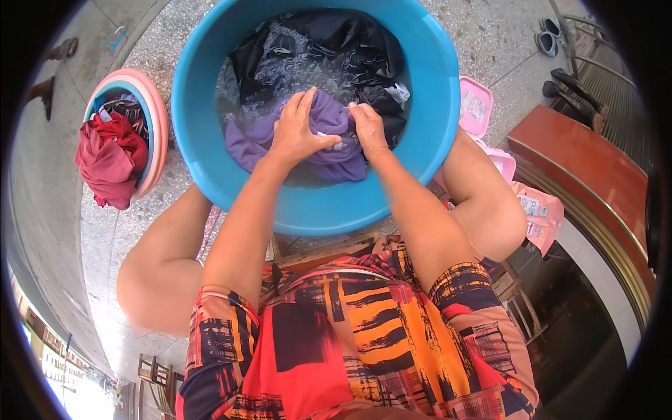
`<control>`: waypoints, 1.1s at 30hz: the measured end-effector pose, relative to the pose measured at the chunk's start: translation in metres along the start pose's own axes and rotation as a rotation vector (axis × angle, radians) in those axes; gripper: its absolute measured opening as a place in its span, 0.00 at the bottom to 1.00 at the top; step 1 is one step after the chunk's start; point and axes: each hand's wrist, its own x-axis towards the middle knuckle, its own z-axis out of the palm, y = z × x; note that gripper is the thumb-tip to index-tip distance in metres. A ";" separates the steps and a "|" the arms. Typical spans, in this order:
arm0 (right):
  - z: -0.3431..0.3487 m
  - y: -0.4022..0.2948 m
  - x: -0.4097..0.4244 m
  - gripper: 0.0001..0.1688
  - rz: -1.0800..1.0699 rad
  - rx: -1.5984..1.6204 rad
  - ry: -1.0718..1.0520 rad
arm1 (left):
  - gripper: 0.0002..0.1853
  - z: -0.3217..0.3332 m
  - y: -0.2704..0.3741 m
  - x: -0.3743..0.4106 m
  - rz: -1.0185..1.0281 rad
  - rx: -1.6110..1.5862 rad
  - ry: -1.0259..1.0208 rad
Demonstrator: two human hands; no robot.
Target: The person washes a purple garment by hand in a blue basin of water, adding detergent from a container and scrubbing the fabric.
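Observation:
A large blue plastic basin (315,212) stands before me, holding water and soaked clothes. Inside it, a wet purple garment (247,139) lies bunched towards the near side, with a little white foam on it. My left hand (299,128) is over this garment, thumb spread away from the fingers. At the garment's right edge, my right hand (369,128) pinches the purple cloth, its fingertips partly hidden. Dark clothes (341,37) float in the sudsy water at the far side. A small whitish piece (399,93) rests on them at the right.
To the left, nested basins (157,142) hold red and dark clothes (107,163). Right of the blue basin are an open pink plastic container (476,107) and a pink printed pouch (541,215). Shoes (547,43) lie beyond, near a reddish-brown ledge (583,157). My knees flank the basin.

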 end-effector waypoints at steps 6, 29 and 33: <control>0.067 0.025 -0.101 0.09 -0.520 -0.538 0.147 | 0.39 0.047 -0.050 -0.061 -0.008 0.234 -0.039; 0.066 -0.009 0.077 0.22 -0.036 -0.581 -0.179 | 0.31 0.023 -0.059 0.037 -0.552 -0.368 -0.184; 0.014 -0.062 0.073 0.22 -0.030 -0.317 -0.246 | 0.28 0.033 0.004 0.032 -0.780 -1.306 -0.174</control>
